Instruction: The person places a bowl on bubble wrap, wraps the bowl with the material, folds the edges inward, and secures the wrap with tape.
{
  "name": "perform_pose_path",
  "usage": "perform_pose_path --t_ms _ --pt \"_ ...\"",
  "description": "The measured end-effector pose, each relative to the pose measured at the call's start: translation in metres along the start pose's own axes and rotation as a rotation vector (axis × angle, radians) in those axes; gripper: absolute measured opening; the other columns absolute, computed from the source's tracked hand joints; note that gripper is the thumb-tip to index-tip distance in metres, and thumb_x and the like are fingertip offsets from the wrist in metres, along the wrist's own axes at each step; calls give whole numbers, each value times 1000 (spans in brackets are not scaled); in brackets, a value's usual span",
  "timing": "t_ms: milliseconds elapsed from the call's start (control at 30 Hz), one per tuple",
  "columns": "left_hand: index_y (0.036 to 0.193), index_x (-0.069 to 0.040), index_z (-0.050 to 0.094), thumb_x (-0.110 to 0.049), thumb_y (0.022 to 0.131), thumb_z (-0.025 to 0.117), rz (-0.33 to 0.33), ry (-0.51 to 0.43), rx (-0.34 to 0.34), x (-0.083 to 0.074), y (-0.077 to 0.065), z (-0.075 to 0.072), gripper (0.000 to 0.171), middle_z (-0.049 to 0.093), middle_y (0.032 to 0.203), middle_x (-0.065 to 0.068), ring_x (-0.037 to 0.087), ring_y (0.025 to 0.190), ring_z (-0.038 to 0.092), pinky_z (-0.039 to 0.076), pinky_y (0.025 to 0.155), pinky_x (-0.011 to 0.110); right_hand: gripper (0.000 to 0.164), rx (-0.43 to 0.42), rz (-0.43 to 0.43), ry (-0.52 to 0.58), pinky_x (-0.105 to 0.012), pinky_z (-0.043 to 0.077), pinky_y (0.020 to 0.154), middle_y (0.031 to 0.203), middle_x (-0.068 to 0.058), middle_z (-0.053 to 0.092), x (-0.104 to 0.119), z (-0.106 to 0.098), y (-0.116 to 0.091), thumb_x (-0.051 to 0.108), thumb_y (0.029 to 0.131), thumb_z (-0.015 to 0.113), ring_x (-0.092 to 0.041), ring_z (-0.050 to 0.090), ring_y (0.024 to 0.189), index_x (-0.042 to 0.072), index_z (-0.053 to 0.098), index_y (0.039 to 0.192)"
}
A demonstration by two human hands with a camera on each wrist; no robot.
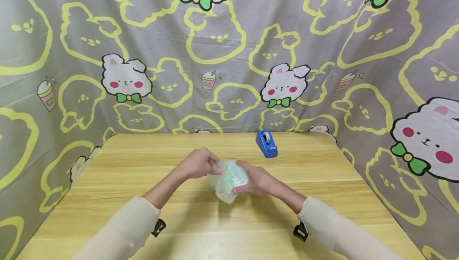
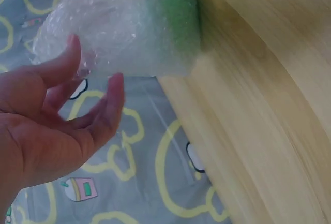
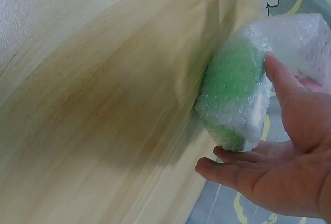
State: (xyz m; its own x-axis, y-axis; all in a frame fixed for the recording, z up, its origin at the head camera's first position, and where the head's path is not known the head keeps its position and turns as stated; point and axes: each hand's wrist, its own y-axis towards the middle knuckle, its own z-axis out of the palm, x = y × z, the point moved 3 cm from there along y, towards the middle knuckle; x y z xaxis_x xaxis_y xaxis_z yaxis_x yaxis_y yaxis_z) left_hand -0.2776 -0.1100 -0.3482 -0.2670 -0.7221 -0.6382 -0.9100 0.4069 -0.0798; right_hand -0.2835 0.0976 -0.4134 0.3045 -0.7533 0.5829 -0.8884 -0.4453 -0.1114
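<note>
A green object (image 3: 232, 74) wrapped in clear bubble wrap (image 1: 232, 178) is held just above the table in front of me. My right hand (image 1: 257, 179) grips the bundle from the right, thumb on the near side and fingers around the far side. At the left end, my left hand (image 1: 201, 164) pinches the loose part of the bubble wrap (image 2: 98, 27) between thumb and curled fingers. What the green object is stays hidden under the wrap.
A blue tape dispenser (image 1: 267, 144) with a roll of tape stands on the wooden table (image 1: 161, 220), behind and right of the bundle. A patterned grey curtain (image 1: 161, 44) hangs around the table's back and sides.
</note>
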Motion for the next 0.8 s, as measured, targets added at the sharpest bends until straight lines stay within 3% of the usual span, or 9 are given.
perform_pose_path --t_ms 167,400,567,700,800 --pt "86 -6 78 -10 86 80 11 -1 -113 0 16 6 5 74 76 4 15 60 64 53 57 25 97 8 -7 3 -38 56 78 124 -20 66 0 -1 0 42 78 87 -27 65 101 13 38 156" --pt "74 -7 76 -11 81 84 77 58 -243 4 37 21 12 73 73 3 11 66 60 48 60 23 94 -1 -32 -11 -38 54 79 125 -18 67 1 -1 0 38 78 88 -25 64 101 15 39 155" --pt "71 -9 74 -10 83 83 33 -7 -227 12 49 35 14 67 71 2 12 65 48 39 56 22 90 -8 -28 -16 -36 54 76 117 -12 69 0 -1 -1 35 76 89 -23 63 97 15 43 151" --pt "73 -9 73 -10 86 80 14 -66 -184 19 54 44 14 72 80 1 13 73 53 43 61 22 86 -8 -22 -8 -34 53 74 113 -9 69 -1 -1 -1 35 76 89 -21 63 95 15 46 148" --pt "75 -8 74 -11 86 80 13 -85 -183 25 56 47 13 71 76 2 13 71 54 44 61 22 88 -6 -20 3 -34 53 76 115 -9 69 -1 0 -1 34 77 88 -21 62 96 15 44 150"
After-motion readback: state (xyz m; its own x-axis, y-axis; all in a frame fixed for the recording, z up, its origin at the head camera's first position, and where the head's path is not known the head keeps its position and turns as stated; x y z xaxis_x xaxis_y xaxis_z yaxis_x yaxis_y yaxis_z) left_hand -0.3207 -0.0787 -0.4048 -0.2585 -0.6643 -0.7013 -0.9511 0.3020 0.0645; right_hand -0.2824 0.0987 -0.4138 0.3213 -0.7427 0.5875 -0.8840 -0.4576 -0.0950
